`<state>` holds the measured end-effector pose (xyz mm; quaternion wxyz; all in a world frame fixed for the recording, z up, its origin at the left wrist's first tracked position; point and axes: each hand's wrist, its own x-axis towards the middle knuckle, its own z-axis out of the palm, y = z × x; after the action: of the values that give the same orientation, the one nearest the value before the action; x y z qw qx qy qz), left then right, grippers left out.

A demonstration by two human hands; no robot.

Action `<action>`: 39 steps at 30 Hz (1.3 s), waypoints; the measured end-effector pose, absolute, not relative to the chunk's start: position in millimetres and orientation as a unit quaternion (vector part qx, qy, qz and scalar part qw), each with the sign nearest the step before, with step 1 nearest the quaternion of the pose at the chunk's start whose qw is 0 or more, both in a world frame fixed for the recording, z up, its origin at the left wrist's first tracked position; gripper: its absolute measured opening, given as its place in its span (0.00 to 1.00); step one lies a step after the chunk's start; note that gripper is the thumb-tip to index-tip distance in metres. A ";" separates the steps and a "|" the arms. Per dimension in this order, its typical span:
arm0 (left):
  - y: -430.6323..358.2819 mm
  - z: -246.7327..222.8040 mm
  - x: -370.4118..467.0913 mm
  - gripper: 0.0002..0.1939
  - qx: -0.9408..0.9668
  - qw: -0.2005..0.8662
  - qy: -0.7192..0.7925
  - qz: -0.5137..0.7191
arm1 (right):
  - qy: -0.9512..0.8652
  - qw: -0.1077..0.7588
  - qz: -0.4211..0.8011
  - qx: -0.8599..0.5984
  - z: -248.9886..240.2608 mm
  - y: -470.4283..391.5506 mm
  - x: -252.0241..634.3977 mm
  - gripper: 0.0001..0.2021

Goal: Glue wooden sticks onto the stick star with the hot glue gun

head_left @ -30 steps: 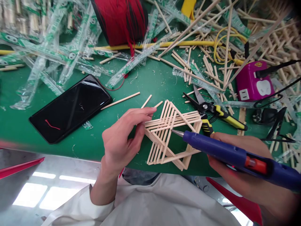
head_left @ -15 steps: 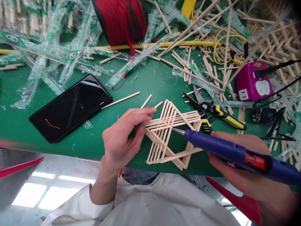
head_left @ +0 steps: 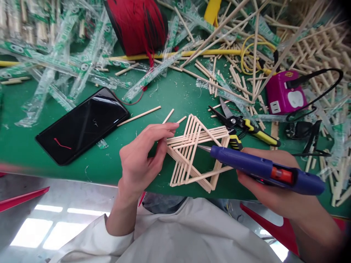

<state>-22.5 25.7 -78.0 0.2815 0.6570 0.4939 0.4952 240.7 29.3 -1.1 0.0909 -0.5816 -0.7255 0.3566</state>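
A lattice of glued wooden sticks [head_left: 196, 153] lies at the near edge of the green table [head_left: 175, 98]. My left hand [head_left: 142, 159] pinches its left corner between thumb and fingers. My right hand [head_left: 267, 182] grips a blue glue gun [head_left: 263, 170] with an orange trigger. The gun's metal nozzle touches the lattice near its middle.
A black phone [head_left: 82, 126] lies to the left. Yellow-handled snips [head_left: 241, 126] rest just behind the lattice. A purple power strip [head_left: 285, 96] with black cables sits at the right. Loose sticks [head_left: 241, 76], plastic wrappers [head_left: 63, 62] and a red thread spool [head_left: 137, 23] crowd the back.
The glue gun's nozzle has shifted slightly along the lattice. The view has swung a little, so everything sits slightly further left. My left hand keeps its hold.
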 end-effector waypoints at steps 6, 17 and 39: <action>26.2 -79.7 -23.3 0.12 0.665 0.271 0.493 0.491 | -0.719 0.099 0.373 -0.578 -0.8 27.8 238.1 0.09; 25.6 -80.2 -23.9 0.13 0.670 0.269 0.485 0.493 | -0.715 0.085 0.380 -0.581 -0.4 29.3 238.7 0.11; 25.5 -79.9 -23.3 0.14 0.669 0.278 0.486 0.489 | -0.724 0.104 0.377 -0.569 -2.3 32.4 236.1 0.09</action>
<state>-23.3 25.5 -79.9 0.2785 0.6688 0.4864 0.4885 236.1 32.4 -2.3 0.1039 -0.5685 -0.7237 0.3771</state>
